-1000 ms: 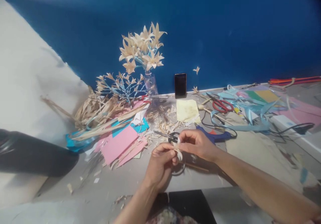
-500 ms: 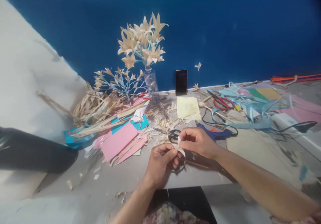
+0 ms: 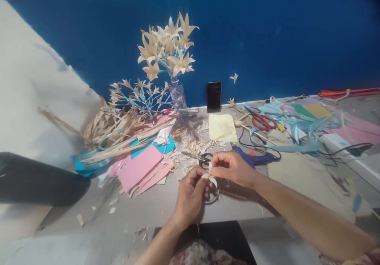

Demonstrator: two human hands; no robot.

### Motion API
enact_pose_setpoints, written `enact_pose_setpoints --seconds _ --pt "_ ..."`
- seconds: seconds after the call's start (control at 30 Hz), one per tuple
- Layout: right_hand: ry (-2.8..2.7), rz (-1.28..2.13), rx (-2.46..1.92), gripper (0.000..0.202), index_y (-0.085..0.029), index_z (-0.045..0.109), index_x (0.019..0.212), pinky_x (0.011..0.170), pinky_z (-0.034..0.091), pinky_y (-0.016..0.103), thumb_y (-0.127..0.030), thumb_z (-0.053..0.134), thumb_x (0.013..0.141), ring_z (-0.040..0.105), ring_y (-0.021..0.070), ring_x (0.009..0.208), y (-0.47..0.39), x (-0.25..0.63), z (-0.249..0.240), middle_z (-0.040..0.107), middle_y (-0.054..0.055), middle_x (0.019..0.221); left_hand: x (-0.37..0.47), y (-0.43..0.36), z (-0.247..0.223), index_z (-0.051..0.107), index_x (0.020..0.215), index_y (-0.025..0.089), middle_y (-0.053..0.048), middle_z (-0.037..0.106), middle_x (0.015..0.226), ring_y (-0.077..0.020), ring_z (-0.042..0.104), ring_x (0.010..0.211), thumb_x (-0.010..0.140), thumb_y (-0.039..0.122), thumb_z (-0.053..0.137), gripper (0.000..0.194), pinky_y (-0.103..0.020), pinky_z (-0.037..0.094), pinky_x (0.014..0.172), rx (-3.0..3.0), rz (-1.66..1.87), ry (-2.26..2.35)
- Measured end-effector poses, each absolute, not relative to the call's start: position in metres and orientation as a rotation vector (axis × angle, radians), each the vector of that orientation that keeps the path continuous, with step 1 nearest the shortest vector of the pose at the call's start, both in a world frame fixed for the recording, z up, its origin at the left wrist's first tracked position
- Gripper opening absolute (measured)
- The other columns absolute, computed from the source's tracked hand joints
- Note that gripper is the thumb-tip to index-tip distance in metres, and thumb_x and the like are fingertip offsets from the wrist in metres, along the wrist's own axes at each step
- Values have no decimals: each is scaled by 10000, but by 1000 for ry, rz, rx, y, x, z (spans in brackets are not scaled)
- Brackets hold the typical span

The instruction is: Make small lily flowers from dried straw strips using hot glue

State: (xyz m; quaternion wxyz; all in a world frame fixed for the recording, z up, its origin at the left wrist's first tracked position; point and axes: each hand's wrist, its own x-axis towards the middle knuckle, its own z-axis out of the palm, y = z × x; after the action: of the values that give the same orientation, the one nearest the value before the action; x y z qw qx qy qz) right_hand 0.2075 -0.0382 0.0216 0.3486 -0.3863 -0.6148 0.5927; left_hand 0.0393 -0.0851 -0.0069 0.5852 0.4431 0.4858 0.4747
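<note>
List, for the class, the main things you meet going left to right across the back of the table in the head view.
Pile of dried leaf strips → blue-stemmed spray of flowers → clear vase of pale flowers → black phone → yellow paper → red-handled scissors → green and yellow sheets → orange sticks.

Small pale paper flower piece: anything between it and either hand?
Nothing visible. The left hand and right hand both pinch the small pale paper flower piece directly, above the grey table. The black-handled scissors lie behind, apart.
</note>
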Motion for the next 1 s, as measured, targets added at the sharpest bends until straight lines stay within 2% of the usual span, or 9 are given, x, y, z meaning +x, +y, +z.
enact_pose_setpoints --seconds 0.13,0.27,0.4,0.53,0.63,0.73,0.87,1.0 --pt "-1509 1554 -979 246 -146 660 871 481 301 213 -388 669 828 411 80 511 -36 208 19 579 -23 639 33 -82 -7 539 814 192 49 539 543 -96 483 494 843 368 636 203 -211 396 517 1046 1158 1095" --pt "-1507 1523 -980 291 -147 651 837 476 302 214 -437 664 845 456 93 529 -33 208 18 613 2 650 17 -66 6 526 839 203 50 524 564 -107 492 539 863 373 632 202 -227 403 567 1052 1202 981" --pt "-1558 1491 -1023 243 -154 629 800 497 329 222 -392 674 819 489 108 535 -33 205 19 613 -2 627 -2 -36 26 523 853 205 47 526 576 -106 458 533 855 391 640 220 -223 364 541 1159 1198 911" --pt "-1675 1349 -1083 161 -165 617 777 554 375 234 -293 578 867 538 135 592 -34 202 16 622 4 640 -14 -2 31 540 844 206 56 521 542 -107 445 513 864 357 603 164 -222 354 553 1364 1257 1037" --pt "-1935 991 -1149 165 -179 620 771 600 378 252 -240 528 895 557 153 643 -35 201 11 646 18 690 -16 13 21 569 791 201 61 494 537 -110 434 521 846 284 597 103 -217 347 554 1485 1418 1243" --pt "-2150 674 -1132 178 -191 635 793 645 375 267 -221 508 916 582 165 685 -34 202 4 675 31 743 -17 16 10 562 739 200 65 455 520 -107 402 497 842 256 581 119 -211 321 513 1459 1434 1327" --pt "-2165 691 -1171 192 -191 627 779 636 386 258 -208 497 919 590 159 667 -28 203 -1 676 23 725 -21 15 0 559 770 209 69 459 495 -105 401 473 864 279 572 118 -201 311 489 1388 1365 1300" --pt "-2121 698 -1217 226 -192 574 748 624 380 254 -267 487 943 555 147 644 -22 205 -3 630 7 693 -23 14 -2 540 794 209 70 461 481 -100 384 461 891 357 551 178 -196 303 485 1369 1268 1188"
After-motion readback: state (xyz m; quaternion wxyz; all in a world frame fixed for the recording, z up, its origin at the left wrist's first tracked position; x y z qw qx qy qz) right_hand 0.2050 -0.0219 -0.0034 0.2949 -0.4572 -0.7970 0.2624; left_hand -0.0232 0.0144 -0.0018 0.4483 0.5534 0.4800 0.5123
